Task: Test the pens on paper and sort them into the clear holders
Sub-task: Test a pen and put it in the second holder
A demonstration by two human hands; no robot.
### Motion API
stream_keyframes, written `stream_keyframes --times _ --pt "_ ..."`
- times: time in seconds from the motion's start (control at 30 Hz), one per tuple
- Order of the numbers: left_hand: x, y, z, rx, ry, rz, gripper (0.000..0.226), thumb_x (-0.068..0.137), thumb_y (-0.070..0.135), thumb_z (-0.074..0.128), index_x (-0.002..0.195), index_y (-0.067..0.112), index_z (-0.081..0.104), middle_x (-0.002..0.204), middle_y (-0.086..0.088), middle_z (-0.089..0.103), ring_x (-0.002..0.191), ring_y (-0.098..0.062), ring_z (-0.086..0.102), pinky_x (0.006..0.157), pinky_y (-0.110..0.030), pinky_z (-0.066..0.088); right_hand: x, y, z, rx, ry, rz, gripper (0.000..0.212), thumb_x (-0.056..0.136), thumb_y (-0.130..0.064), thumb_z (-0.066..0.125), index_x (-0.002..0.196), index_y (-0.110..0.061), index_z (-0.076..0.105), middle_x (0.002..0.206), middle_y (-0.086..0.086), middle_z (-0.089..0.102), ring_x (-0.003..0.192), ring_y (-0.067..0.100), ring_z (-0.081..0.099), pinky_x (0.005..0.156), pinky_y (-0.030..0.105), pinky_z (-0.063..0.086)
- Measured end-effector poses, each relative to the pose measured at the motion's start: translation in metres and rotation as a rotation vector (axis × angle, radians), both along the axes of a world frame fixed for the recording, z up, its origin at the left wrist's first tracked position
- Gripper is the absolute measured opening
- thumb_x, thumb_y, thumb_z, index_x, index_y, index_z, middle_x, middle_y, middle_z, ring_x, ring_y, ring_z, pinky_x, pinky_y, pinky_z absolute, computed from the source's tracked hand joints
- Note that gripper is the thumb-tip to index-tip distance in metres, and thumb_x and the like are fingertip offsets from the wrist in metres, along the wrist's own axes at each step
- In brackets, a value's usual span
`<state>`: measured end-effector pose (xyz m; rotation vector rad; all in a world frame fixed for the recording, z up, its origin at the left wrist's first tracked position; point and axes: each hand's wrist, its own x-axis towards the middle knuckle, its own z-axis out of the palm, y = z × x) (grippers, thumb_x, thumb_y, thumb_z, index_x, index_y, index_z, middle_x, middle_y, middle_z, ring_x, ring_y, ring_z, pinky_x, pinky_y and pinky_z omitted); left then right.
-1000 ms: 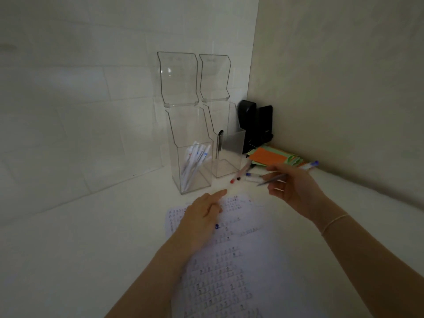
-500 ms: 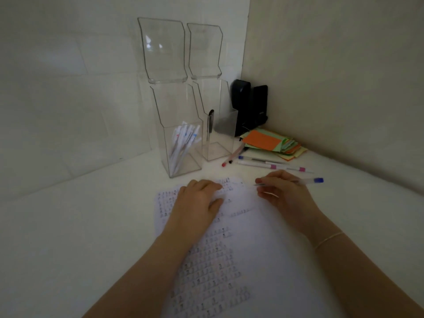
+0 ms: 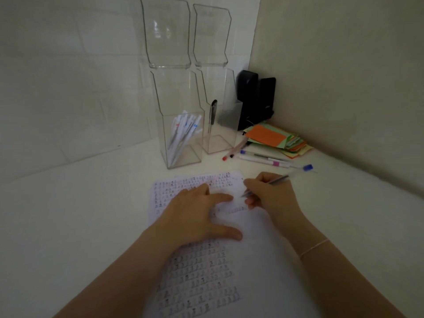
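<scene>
My right hand [image 3: 273,193] grips a clear pen with a blue cap [image 3: 289,175], its tip down on the printed paper sheet [image 3: 259,267]. My left hand [image 3: 197,214] lies flat on the sheet with fingers spread, pressing it to the desk. Behind the sheet stand two clear holders. The left holder [image 3: 181,134] contains several white pens. The right holder [image 3: 221,125] has one dark pen leaning inside. Loose pens [image 3: 263,158] lie on the desk beside the right holder, one with a red end [image 3: 234,150].
A stack of coloured paper notes [image 3: 275,138], orange on top, sits in the corner at the right. A black device [image 3: 254,97] stands behind it against the wall. Walls close in at the back and right. White desk surface [image 3: 80,214] spreads to the left.
My right hand brought the blue-capped pen from above the loose pens down onto the sheet. My left hand went from pointing to flat on the paper. The view tilted down.
</scene>
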<state>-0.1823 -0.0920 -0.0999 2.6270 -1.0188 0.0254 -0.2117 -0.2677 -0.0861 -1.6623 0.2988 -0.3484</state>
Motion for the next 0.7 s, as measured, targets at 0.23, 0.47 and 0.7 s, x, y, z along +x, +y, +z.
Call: stream_keyframes --times 0.23,0.47,0.7 --pt "-0.003 0.002 0.002 -0.091 0.022 -0.060 0.069 0.059 0.072 0.067 0.123 0.052 0.048 0.071 0.024 0.027 0.067 0.014 0.031 0.063 -0.002 0.024 0.001 0.025 -0.020 -0.267 0.026 -0.098 0.023 0.076 0.000 0.063 0.061 0.015 0.054 0.051 0.022 0.054 0.041 0.016 0.045 0.041 0.019 0.041" --pt "0.001 0.005 -0.001 -0.124 0.053 -0.075 0.067 0.057 0.072 0.069 0.118 0.049 0.054 0.072 0.020 0.033 0.068 0.011 0.033 0.062 -0.005 0.024 0.000 0.029 -0.021 -0.317 0.007 -0.087 0.025 0.079 0.001 0.063 0.062 0.016 0.053 0.055 0.030 0.058 0.036 0.014 0.048 0.038 0.020 0.043" --pt "0.001 0.005 -0.002 -0.144 0.050 -0.082 0.066 0.057 0.072 0.069 0.117 0.048 0.056 0.071 0.020 0.033 0.067 0.011 0.033 0.063 -0.004 0.025 0.000 0.027 -0.023 -0.380 -0.012 -0.088 0.028 0.077 0.003 0.061 0.053 0.005 0.048 0.049 0.017 0.044 0.047 0.020 0.039 0.041 0.019 0.034"
